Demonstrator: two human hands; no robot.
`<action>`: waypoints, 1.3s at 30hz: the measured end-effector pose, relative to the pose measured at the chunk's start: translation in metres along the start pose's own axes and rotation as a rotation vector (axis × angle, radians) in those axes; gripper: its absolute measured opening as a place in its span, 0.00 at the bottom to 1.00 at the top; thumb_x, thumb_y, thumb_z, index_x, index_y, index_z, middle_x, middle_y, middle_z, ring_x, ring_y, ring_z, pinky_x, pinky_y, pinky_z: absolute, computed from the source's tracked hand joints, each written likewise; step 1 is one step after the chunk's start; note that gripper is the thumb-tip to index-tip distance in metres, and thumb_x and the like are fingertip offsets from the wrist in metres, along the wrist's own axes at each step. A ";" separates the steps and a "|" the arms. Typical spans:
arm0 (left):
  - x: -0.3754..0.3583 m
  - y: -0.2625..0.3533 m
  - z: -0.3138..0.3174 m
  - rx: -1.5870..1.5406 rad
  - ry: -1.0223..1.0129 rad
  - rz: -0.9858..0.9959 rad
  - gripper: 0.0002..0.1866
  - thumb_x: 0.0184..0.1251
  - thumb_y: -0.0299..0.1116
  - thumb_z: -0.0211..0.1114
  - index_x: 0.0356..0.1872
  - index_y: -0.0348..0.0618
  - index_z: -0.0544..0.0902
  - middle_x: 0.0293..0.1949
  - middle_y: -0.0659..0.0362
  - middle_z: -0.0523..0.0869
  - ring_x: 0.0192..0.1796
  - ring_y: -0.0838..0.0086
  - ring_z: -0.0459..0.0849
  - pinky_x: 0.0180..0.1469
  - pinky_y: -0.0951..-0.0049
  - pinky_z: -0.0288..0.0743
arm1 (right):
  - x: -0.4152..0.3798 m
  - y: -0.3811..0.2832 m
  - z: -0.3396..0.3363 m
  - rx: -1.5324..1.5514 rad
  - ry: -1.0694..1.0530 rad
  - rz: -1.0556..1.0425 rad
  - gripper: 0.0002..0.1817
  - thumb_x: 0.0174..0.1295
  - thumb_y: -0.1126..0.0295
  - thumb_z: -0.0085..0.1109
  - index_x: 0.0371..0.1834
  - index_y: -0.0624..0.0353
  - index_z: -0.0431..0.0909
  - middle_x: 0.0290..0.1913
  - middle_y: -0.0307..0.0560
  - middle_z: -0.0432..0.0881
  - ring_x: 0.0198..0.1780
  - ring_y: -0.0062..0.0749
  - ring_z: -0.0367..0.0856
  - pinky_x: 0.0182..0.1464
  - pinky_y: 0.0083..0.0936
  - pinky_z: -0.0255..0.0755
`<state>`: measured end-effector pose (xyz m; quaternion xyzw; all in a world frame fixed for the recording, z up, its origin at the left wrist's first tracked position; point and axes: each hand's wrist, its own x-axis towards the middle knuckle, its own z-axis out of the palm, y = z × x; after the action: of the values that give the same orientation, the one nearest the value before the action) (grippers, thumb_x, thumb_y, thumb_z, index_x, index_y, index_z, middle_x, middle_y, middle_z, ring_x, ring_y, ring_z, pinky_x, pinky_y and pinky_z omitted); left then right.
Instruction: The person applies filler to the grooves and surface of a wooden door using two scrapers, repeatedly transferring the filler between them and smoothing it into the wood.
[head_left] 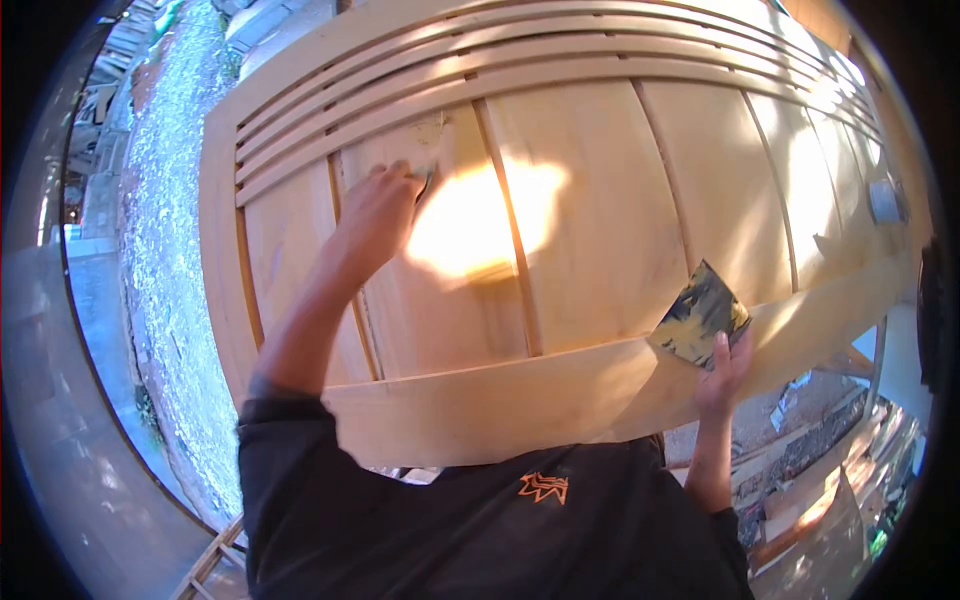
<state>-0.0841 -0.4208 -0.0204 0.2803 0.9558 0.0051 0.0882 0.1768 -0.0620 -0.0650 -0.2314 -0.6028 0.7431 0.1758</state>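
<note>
A large pale wooden panel [600,180] with grooved boards and a band of slats along its far edge lies before me. My left hand [378,215] is closed on a small thin spreader, mostly hidden by the fingers, with its dark edge showing. That hand is at the panel surface just below the slats, near a yellowish putty-like smear [428,135]. At the panel's near edge, my right hand [728,365] grips a square, dark board [700,315] smeared with yellowish paste, thumb on top.
A whitish round object [886,202] sits at the panel's right end. Bright sun patches fall on the boards. Left of the panel runs a strip of sunlit ground [185,270]. Wood pieces and debris [810,430] lie below at the right.
</note>
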 end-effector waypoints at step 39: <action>-0.032 0.166 -0.106 0.068 -0.289 0.770 0.15 0.52 0.24 0.59 0.43 0.43 0.83 0.43 0.56 0.83 0.53 0.65 0.79 0.55 0.64 0.72 | 0.002 -0.034 0.087 -0.096 -0.853 0.156 0.22 0.60 0.85 0.40 0.59 0.67 0.59 0.52 0.52 0.71 0.58 0.33 0.69 0.61 0.29 0.63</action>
<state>0.0134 -0.2936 0.0986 0.6181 0.7584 -0.0335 0.2040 0.1259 -0.1250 -0.0177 0.0436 -0.6359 0.7544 -0.1566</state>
